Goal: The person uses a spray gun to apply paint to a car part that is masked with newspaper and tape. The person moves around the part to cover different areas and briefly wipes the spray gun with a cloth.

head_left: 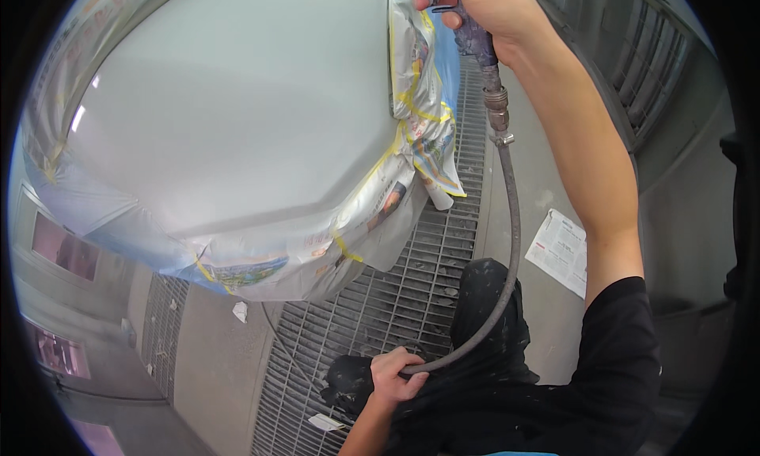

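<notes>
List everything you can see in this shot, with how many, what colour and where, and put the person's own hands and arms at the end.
Car body panel: one, pale grey, fills the upper left.
Masking paper: printed sheets with yellow tape, wrapped along the panel's right and lower edges.
Spray gun: one, dark grey, top centre, only its handle and lower fittings showing.
Air hose: one, dark grey, runs from the gun down to the lower centre.
Floor grating: grey metal, lower centre.
Loose paper sheet: one, white, printed, on the floor at right.
Paper scraps: a few, white, on the floor below the panel.
Right hand: grips the spray gun, arm bare, black sleeve.
Left hand: closed round the air hose near the paint-flecked black trousers.
</notes>
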Demonstrator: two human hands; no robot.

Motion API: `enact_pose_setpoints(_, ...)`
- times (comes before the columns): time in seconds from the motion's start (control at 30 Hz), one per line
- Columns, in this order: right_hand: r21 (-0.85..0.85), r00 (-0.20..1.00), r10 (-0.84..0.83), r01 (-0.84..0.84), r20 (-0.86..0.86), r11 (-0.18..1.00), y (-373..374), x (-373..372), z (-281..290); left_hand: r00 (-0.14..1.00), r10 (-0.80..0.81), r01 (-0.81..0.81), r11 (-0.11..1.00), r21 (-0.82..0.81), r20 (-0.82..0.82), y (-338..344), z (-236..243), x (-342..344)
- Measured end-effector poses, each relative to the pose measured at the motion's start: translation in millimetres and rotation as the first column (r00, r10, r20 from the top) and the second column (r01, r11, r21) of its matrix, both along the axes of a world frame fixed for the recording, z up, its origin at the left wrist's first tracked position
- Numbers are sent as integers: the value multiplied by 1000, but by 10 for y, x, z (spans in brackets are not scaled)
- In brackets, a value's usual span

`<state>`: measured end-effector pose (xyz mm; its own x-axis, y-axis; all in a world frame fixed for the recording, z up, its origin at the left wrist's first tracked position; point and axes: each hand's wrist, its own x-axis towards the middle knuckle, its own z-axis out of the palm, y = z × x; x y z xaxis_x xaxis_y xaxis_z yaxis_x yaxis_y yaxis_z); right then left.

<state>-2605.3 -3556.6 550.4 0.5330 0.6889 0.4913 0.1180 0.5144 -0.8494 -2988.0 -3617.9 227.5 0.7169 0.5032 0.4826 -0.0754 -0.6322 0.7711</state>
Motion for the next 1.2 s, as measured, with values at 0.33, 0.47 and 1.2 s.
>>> enact_pose_setpoints(0.33,-39,962,191,-187,197,982,-33,-600,-278,999,-33,32,997,77,21,-118,-258,-250)
enact_pose_setpoints(0.47,-37,995,24,-20,100,999,167,36,-554,997,63,-63,998,1,39,-57,-339,95)
enact_pose_setpoints(1.2,-73,1000,-16,16,-2,997,175,208,-1615,954,287,-296,947,123,86,28,-939,59)
